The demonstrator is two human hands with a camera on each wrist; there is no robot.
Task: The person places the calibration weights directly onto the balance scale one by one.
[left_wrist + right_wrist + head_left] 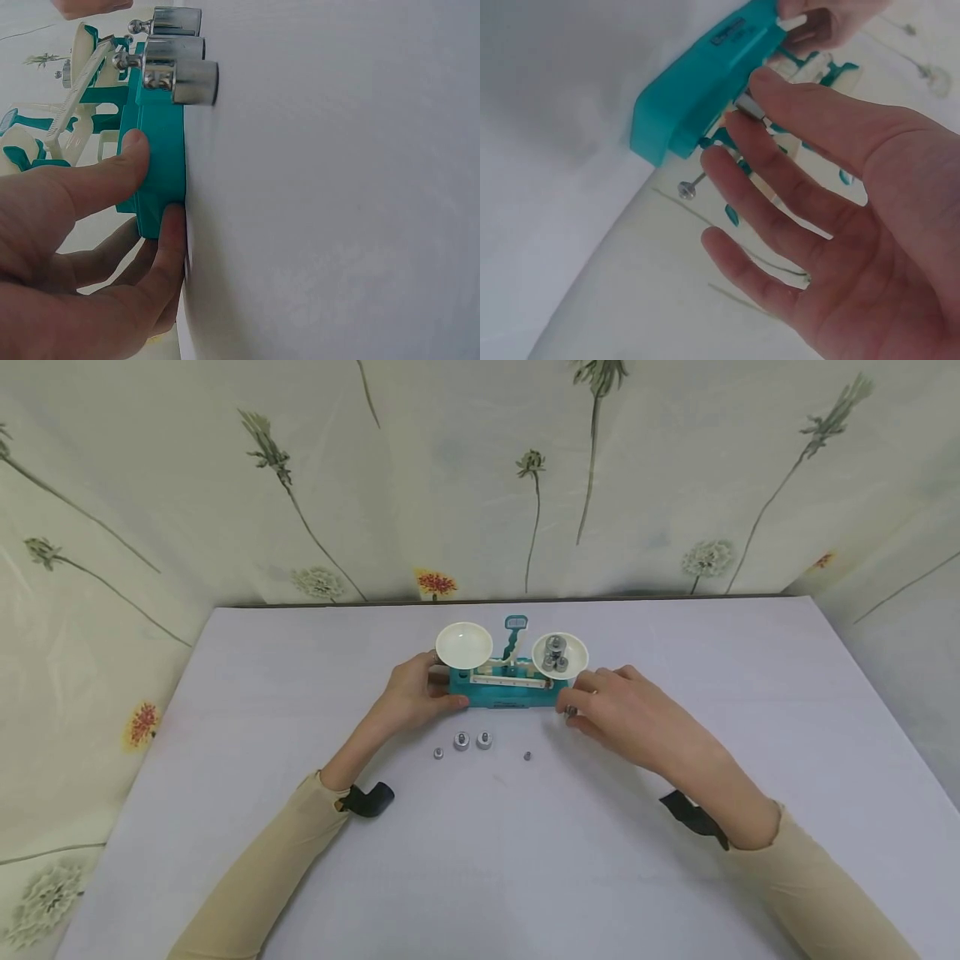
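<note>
my left hand (408, 689) is closed around the near end of the teal balance scale (510, 697), thumb in front and fingers curling behind its base. my right hand (626, 714), at the scale's other end, pinches a small metal weight (748, 106) between thumb and forefinger; the other fingers fan out loosely.

just above my right fingers is the right pan (578, 658), white, holding a cluster of knobbed metal weights (555, 647). the left pan (464, 645) sits just above my left fingers. on the tabletop (487, 860), nearer me than the scale and between my hands, stand two larger knobbed weights (461, 741), a smaller weight (438, 753) to their left, and a tiny weight (527, 756) off toward my right hand. a flower-printed curtain (465, 502) hangs beyond both hands.

my fingers cover much of the pinched weight, so i can't judge its full shape. the cluster overlaps too much for me to count. behind the base, my left fingertips are hidden from the head view. the base's label (733, 31) is too blurred to read, and the left wrist view cuts off my right hand at its top edge.
</note>
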